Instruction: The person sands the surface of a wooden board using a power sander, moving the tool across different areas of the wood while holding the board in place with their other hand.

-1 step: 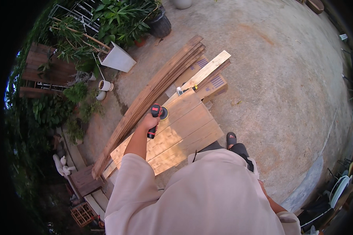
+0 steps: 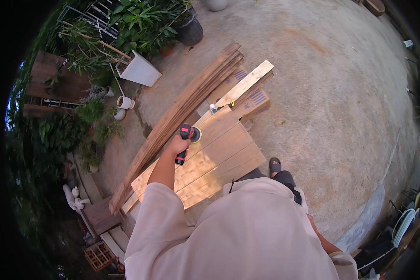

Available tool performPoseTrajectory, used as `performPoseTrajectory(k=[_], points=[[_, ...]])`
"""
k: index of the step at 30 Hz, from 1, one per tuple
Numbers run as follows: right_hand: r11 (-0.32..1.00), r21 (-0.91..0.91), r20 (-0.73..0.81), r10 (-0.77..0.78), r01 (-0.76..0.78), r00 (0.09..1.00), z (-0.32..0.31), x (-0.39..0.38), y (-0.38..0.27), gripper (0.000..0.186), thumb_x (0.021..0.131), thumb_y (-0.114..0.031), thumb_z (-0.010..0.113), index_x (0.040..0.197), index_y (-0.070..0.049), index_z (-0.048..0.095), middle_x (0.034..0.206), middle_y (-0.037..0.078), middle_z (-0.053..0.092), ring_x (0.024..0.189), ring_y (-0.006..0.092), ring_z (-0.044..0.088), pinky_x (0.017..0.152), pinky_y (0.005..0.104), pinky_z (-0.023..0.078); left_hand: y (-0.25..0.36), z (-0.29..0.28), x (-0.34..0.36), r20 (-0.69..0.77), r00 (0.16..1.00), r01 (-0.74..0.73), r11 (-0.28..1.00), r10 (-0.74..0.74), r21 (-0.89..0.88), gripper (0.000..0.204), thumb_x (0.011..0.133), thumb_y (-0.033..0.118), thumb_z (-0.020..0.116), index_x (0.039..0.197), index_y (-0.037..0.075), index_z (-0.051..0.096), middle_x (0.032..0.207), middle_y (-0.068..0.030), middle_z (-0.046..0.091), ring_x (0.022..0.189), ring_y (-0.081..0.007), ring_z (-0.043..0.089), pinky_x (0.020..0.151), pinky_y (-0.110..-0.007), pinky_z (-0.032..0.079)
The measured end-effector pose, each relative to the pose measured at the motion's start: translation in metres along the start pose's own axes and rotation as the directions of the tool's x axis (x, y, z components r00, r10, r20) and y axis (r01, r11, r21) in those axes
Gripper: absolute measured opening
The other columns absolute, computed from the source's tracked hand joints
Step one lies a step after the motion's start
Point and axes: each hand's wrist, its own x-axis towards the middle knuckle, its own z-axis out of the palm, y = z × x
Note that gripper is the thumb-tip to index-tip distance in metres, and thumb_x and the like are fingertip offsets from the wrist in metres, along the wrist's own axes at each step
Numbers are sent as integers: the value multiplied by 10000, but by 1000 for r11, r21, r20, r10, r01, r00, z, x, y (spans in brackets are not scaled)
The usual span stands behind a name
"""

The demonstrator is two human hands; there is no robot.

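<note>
One hand works in the head view: the left hand [image 2: 178,144] is clenched around a red-and-black sander [image 2: 186,140], pad flat on the pale plank panel [image 2: 210,158] so it meets the boards squarely. Long dark slats [image 2: 182,112] lie alongside. Whether the right hand grips anything cannot be told; it is hidden.

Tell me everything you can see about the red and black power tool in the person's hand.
The red and black handheld power sander has a black grip with red patches and a round yellowish pad at its head. The left hand grips its handle. The pad rests on the pale wooden plank panel, near the panel's far left edge.
</note>
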Motion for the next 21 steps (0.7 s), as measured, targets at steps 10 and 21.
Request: performPoseTrajectory(k=[10, 21], points=[[999, 34, -47, -5, 6, 999, 1, -1, -18, 502, 868, -108, 602, 1341, 15, 484, 1332, 194, 494, 1272, 331, 451, 1097, 362, 369, 44, 26, 9, 84, 992, -100, 992, 93, 78, 103, 789, 64, 604, 808, -30, 569, 644, -93, 579, 490, -196, 574, 449, -363, 487], [996, 23, -61, 88, -87, 994, 18, -16, -26, 486, 845, -105, 620, 1302, 24, 512, 1317, 197, 492, 1263, 348, 456, 1076, 382, 394, 82, 53, 45, 136, 983, -149, 971, 125, 185, 131, 782, 85, 606, 869, -5, 566, 665, -94, 584, 494, -203, 578, 437, -374, 493]])
